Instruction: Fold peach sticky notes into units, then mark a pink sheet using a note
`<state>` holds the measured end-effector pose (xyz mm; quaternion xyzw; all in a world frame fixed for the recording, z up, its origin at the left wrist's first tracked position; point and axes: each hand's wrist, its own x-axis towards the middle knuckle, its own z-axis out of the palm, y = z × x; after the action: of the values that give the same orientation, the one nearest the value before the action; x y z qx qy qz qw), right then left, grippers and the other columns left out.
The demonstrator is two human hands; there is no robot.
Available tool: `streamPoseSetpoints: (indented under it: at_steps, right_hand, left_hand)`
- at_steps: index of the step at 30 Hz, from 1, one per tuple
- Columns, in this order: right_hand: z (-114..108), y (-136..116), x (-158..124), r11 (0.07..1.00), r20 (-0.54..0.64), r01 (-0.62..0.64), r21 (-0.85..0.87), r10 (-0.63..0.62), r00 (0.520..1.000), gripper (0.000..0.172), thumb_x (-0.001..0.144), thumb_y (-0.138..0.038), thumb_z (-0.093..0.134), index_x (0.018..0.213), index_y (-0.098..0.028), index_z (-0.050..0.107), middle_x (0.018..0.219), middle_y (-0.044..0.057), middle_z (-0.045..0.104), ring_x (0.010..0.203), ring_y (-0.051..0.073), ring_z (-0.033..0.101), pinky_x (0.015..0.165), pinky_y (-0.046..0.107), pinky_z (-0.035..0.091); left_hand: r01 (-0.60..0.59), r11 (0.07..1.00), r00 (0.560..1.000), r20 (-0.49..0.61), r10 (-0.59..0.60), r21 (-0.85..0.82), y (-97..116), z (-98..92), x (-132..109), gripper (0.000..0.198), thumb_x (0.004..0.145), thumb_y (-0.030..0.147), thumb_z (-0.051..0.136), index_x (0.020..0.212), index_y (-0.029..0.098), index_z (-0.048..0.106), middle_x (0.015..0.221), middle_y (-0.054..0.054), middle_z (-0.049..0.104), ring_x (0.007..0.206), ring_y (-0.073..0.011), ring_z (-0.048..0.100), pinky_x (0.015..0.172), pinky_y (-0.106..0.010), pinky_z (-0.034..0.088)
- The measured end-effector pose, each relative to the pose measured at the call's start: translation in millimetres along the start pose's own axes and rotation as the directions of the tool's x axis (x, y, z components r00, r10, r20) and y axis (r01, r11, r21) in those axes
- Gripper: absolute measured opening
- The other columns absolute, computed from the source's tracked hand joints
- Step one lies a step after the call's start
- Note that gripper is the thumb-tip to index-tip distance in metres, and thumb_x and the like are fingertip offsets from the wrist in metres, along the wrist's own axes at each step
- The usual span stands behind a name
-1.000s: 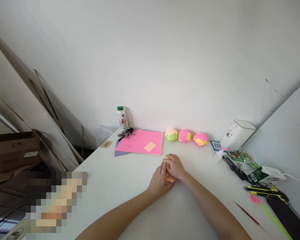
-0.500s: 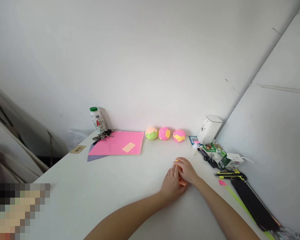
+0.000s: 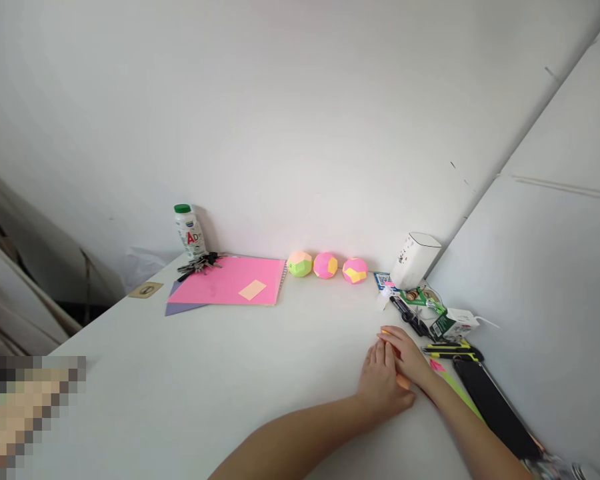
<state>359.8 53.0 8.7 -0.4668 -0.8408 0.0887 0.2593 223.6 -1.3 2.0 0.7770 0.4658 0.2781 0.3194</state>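
Observation:
Both hands come together over a folded piece of orange paper (image 3: 403, 381) near the right side of the white table. My left hand (image 3: 381, 381) is closed over its left side, and my right hand (image 3: 404, 350) covers its upper right. Only small orange bits show between the fingers and at the palms, so the paper's full shape is hidden. Against the wall sit three many-sided paper balls: a green and peach one (image 3: 299, 265), a pink and yellow one (image 3: 325, 265) and another pink and yellow one (image 3: 355, 271).
Pink paper (image 3: 225, 277) lies at the left with keys (image 3: 200, 264) and a bottle (image 3: 189, 230). Along the right wall are a white container (image 3: 415, 259), a small box (image 3: 454, 323), a yellow-black cutter (image 3: 453, 351) and a black phone-like slab (image 3: 497, 407).
My hands have shifted right and slightly toward me over the table, still together around the orange paper. The view has turned a little, so the background things sit slightly further left.

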Motion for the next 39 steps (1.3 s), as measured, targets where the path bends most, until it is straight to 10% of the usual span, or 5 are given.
streamPoseSetpoints:
  at_steps: [10, 16, 23, 27, 39]
  right_hand:
    - [-18.2, -11.8, 26.4, 0.970, -0.093, 0.105, -0.220, -0.128, 0.987, 0.026, 0.085, -0.029, 0.049, 0.090, -0.021, 0.073, 0.114, 0.014, 0.064, 0.109, 0.031, 0.057, 0.095, 0.050, 0.046]
    - [5.0, -67.5, 71.0, 0.960, -0.024, 0.271, -0.074, -0.273, 0.962, 0.025, 0.088, -0.022, 0.045, 0.085, -0.023, 0.070, 0.100, 0.011, 0.067, 0.098, 0.025, 0.061, 0.084, 0.042, 0.053]
    - [111.5, -196.6, 176.0, 0.929, 0.230, 0.371, -0.007, -0.359, 0.905, 0.026, 0.087, -0.014, 0.048, 0.102, -0.022, 0.067, 0.122, 0.007, 0.061, 0.117, 0.020, 0.052, 0.098, 0.033, 0.045]
    - [174.4, -246.7, 238.4, 0.977, 0.216, 0.168, -0.133, -0.137, 0.967, 0.033, 0.084, -0.027, 0.061, 0.111, -0.009, 0.062, 0.122, 0.021, 0.056, 0.117, 0.032, 0.050, 0.093, 0.045, 0.047]
    - [212.5, -235.3, 237.1, 0.985, 0.185, 0.165, -0.054, -0.153, 0.971, 0.022, 0.094, -0.025, 0.053, 0.113, -0.017, 0.059, 0.118, 0.009, 0.059, 0.103, 0.021, 0.059, 0.088, 0.042, 0.050]
  left_hand:
    - [-0.254, 0.912, 0.959, -0.039, 0.281, 0.321, -97.0, -129.2, -59.3, 0.074, 0.081, 0.040, 0.050, 0.142, 0.006, 0.027, 0.151, -0.023, 0.024, 0.141, -0.0346, 0.016, 0.112, -0.058, 0.016]
    - [0.158, 0.839, 0.953, -0.302, 0.008, 0.521, -200.6, -224.8, -119.5, 0.043, 0.086, 0.034, 0.044, 0.124, 0.015, 0.054, 0.137, -0.016, 0.049, 0.131, -0.0344, 0.039, 0.104, -0.056, 0.035]
    - [0.062, 0.989, 0.935, -0.338, -0.105, -0.135, -194.6, -237.5, -123.5, 0.030, 0.073, 0.036, 0.063, 0.098, 0.020, 0.068, 0.129, -0.010, 0.058, 0.129, -0.0330, 0.040, 0.114, -0.052, 0.014]
    - [0.067, 0.915, 0.904, -0.363, -0.225, -0.398, -195.4, -252.4, -125.0, 0.028, 0.081, 0.043, 0.054, 0.076, 0.020, 0.068, 0.091, -0.008, 0.071, 0.094, -0.0265, 0.062, 0.095, -0.046, 0.043]
    - [-0.104, 0.740, 0.671, -0.596, -0.442, -0.665, -228.6, -275.8, -108.2, 0.042, 0.079, 0.051, 0.050, 0.085, 0.012, 0.063, 0.054, 0.001, 0.050, 0.058, -0.0175, 0.058, 0.064, -0.038, 0.052]
